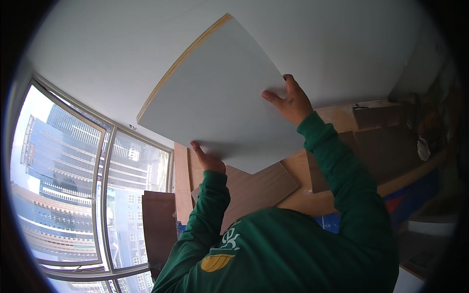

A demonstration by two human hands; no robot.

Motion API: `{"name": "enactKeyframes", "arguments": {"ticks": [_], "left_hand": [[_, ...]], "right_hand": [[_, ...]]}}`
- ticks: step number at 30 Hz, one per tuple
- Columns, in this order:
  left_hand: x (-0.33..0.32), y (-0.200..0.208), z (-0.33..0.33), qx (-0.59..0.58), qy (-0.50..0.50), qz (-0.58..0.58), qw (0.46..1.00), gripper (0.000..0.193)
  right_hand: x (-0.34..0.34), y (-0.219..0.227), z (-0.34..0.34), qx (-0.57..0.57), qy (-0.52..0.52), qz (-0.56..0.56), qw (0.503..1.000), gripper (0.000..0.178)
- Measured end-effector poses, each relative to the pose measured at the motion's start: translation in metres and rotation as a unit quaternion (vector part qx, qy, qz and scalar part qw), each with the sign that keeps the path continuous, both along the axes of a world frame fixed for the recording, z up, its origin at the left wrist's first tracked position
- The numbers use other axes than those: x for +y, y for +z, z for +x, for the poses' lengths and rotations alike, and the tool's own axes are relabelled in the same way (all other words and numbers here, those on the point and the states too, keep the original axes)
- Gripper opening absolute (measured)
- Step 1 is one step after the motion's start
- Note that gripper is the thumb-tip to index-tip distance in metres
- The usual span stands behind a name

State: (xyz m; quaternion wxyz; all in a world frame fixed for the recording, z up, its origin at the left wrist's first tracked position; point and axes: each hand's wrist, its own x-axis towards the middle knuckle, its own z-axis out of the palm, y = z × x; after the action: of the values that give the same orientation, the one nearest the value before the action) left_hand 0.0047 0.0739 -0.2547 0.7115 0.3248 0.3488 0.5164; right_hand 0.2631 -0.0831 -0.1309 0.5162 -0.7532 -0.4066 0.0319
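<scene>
While the left hand (211, 162) pinches the board (222, 93) at its lower edge, the right hand (296, 105), higher, pinches its right edge.

We see a plain pale-grey panel (220, 97) with a yellowish-tan edge (181, 62), a brown board (261, 188), a blue sheet (421, 194) with a red patch (394, 203), and our green shirt (303, 256) bearing white lettering (230, 240) and a yellow emblem (217, 262).

The panel (220, 97) is right of the window (101, 185), before a board (264, 188) lying on a worktop (299, 199).
</scene>
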Motion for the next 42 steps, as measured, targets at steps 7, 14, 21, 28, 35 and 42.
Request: {"name": "enactKeyframes", "arguments": {"ticks": [7,14,21,28,35,42], "left_hand": [[0.033,-0.016,0.115,0.217,-0.069,0.168,0.959,0.071],[0.055,-0.046,0.211,0.368,-0.174,0.310,0.859,0.078],[0.064,-0.068,0.262,0.413,-0.198,0.306,0.835,0.085],[0.103,-0.072,0.284,0.462,-0.224,0.272,0.813,0.091],[0.130,-0.077,0.294,0.480,-0.268,0.253,0.796,0.104],[0.136,-0.074,0.304,0.481,-0.304,0.234,0.788,0.115]], "right_hand": [[-0.042,-0.119,0.109,0.386,-0.021,0.245,0.889,0.093],[-0.050,-0.156,0.205,0.460,-0.069,0.397,0.791,0.104],[-0.038,-0.177,0.260,0.471,-0.095,0.387,0.787,0.079],[-0.010,-0.193,0.287,0.466,-0.083,0.375,0.797,0.080],[0.012,-0.195,0.292,0.475,-0.104,0.343,0.804,0.088],[0.026,-0.204,0.309,0.477,-0.126,0.329,0.805,0.086]]}}
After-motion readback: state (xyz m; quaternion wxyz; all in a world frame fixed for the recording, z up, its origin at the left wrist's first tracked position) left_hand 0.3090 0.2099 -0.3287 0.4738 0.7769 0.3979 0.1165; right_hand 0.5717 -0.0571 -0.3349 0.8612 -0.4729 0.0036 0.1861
